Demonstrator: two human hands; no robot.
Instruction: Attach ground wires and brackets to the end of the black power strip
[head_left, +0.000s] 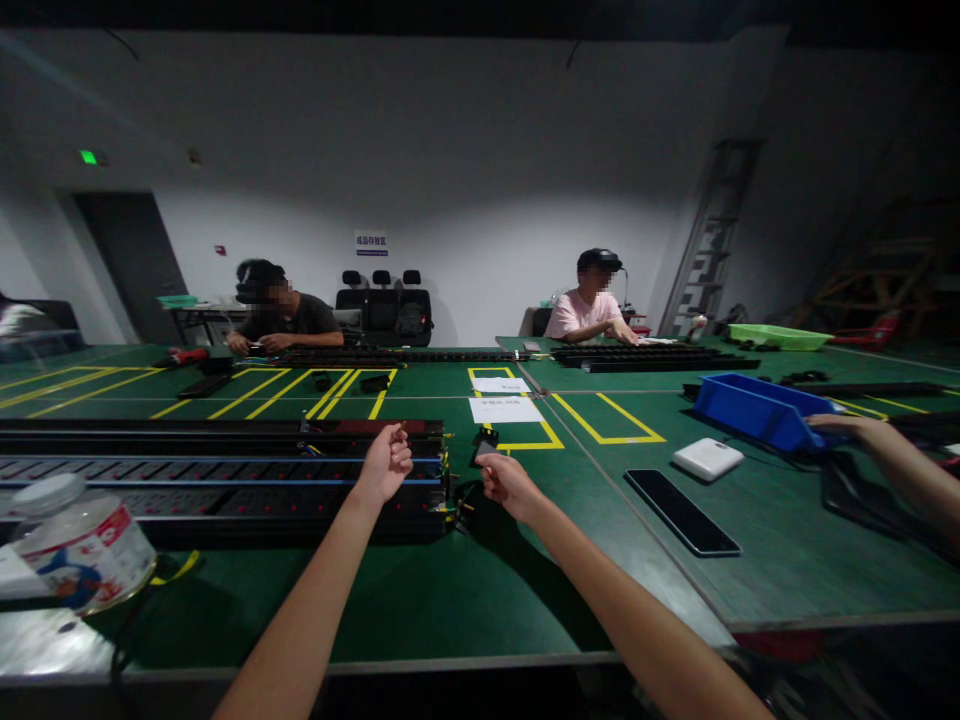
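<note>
My left hand (386, 465) is closed in a pinch above the right end of the long black strips (247, 498). Whatever its fingers hold, if anything, is too small to make out. My right hand (511, 484) is just to the right of the strip ends, pinching a small flat black piece (486, 448) between thumb and forefinger. Coloured wires (450, 512) with bare tips stick out from the ends of the strips, between the two hands. Red marks run in rows along the strips, and a blue line lies along their length.
At the left stands a clear plastic jar (86, 545). White paper labels (504, 410) lie beyond my hands. To the right are a black phone (681, 512), a white box (707, 459) and a blue bin (757, 408), with another person's hand (840, 424) at it. Two people sit across the table.
</note>
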